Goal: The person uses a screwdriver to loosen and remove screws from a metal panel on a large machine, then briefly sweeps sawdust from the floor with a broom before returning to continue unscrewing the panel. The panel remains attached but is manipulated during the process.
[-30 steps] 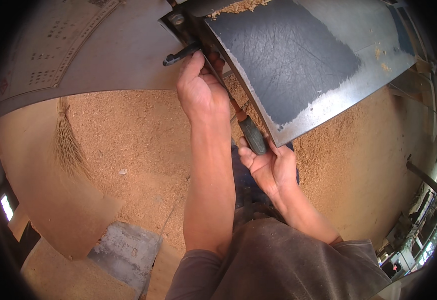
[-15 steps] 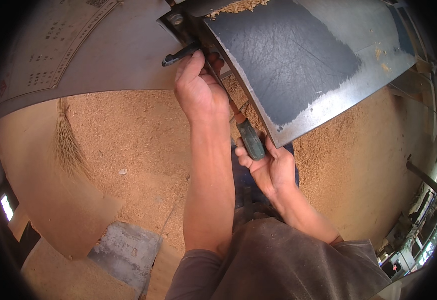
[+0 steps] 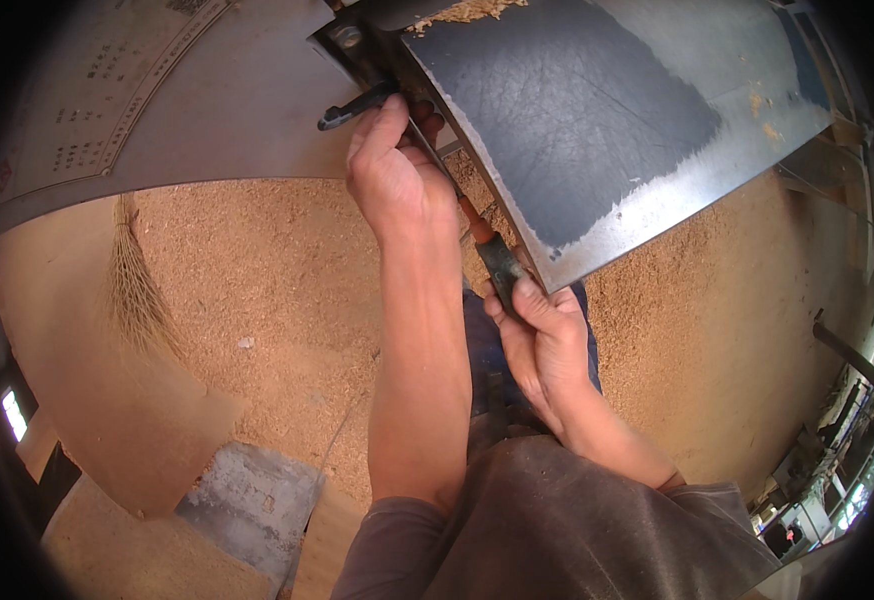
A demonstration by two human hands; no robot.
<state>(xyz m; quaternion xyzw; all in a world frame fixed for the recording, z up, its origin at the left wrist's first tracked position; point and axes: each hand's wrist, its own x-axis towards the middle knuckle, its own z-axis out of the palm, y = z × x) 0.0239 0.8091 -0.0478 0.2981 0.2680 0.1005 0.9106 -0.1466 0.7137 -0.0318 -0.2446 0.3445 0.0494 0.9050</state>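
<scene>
A screwdriver (image 3: 498,262) with a dark green handle and a reddish collar slants along the left edge of a metal machine table (image 3: 647,220). My right hand (image 3: 549,325) is closed round its handle, thumb on top, just below the table's near corner. Farther up, my left hand (image 3: 397,175) curls round the thin shaft, its fingertips partly hidden behind it. The left thumb rests by a black lever handle (image 3: 357,107) under the table's side. The screwdriver's tip is hidden among the dark parts there.
Pale wood shavings (image 3: 472,14) lie on the table's dark worn surface. A grey panel (image 3: 247,100) with a printed plate stands at upper left. Sawdust (image 3: 277,290) covers the floor, with a twig broom (image 3: 137,280) and a grey sheet (image 3: 252,495) at left.
My right hand has turned and its thumb has moved onto the screwdriver's handle, covering more of its end. My left hand stays nearly in place.
</scene>
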